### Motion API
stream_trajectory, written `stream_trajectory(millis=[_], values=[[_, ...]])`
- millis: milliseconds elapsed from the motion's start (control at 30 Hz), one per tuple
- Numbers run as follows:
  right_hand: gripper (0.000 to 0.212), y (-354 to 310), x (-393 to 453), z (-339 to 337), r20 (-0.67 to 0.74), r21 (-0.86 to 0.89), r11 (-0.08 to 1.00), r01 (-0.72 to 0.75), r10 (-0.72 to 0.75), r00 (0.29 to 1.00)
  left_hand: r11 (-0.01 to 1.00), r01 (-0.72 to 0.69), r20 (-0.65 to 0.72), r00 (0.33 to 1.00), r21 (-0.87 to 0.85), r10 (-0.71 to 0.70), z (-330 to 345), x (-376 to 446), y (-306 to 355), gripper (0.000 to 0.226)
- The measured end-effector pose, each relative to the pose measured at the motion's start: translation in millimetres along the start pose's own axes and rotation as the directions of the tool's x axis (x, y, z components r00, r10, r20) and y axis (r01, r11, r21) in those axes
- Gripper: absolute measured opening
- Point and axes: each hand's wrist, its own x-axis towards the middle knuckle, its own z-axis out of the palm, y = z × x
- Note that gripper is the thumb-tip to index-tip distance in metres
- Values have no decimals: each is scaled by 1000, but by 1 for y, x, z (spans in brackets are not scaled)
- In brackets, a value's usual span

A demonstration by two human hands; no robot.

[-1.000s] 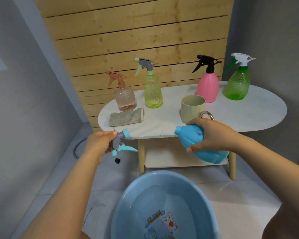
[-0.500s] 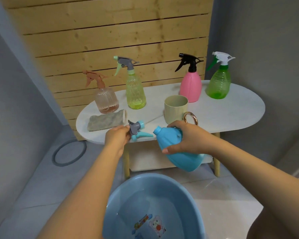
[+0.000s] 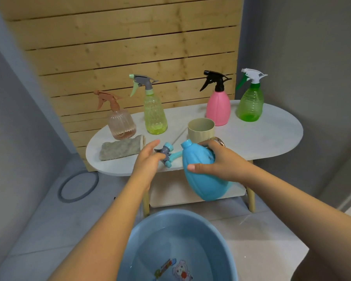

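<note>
Fingers of the right hand [image 3: 217, 165] are curled round a tilted blue bottle [image 3: 199, 177]. A spray head [image 3: 167, 154] on the counter [image 3: 261, 136] is touched by the open left hand [image 3: 148, 161].

Your one camera rides on your head, facing forward and down. It's close in: your left hand [image 3: 148, 161] and right hand [image 3: 217, 165] sit mid-frame, the basin [image 3: 170, 214] near and below, the table [image 3: 272, 134] just beyond, the plank wall [image 3: 130, 47] far.
</note>
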Motion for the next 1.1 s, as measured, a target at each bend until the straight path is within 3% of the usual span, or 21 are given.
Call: stream_trajectory(millis=[100, 167, 233, 333, 467, 533, 600, 700, 767, 833, 933, 1100], values=[[69, -3, 1, 4, 14, 177, 984, -4, 1, 1000, 1000, 10, 289, 957, -2, -9, -4, -15, 6, 43], [65, -5, 2, 9, 49, 324, 946, -26, 10, 999, 996, 74, 476, 878, -53, -40, -10, -22, 5, 60], [61, -7, 5, 15, 69, 468, 883, -43, 12, 998, 991, 101, 564, 825, -87, -34, -12, -27, 2, 83], [59, -12, 8, 25, 89, 612, 790, -47, -9, 996, 1000, 1, 472, 881, -17, 8, -10, -33, 3, 99], [50, -15, 14, 32, 91, 670, 741, -44, -23, 996, 996, -66, 305, 951, 62, 44, -10, -32, 4, 102], [33, -14, 20, 28, -156, 565, 825, 26, 76, 985, 995, -71, 228, 972, 64, 55, -10, -34, 7, 83], [24, -8, 24, 17, -446, 404, 914, 41, 157, 881, 993, -82, 149, 986, 79, 70, -10, -34, 10, 69], [32, 7, 31, 0, -596, 242, 967, -73, 208, 776, 993, -78, 55, 996, 85, 74, -13, -30, 8, 67], [35, 19, 39, -6, -527, 215, 951, -223, 305, 794, 991, -59, 24, 998, 122, 57, -16, -28, 5, 68], [14, 26, 48, -7, -386, 204, 919, -336, 391, 836, 984, -36, 18, 999, 177, 33, -16, -24, 1, 72], [35, 31, 58, -3, -274, 270, 915, -299, 371, 887, 977, -19, 22, 1000, 212, 14, -14, -20, -5, 79], [32, 32, 61, 6, -293, 344, 903, -256, 362, 885, 981, -33, 18, 999, 190, 31, -10, -22, -2, 75]])
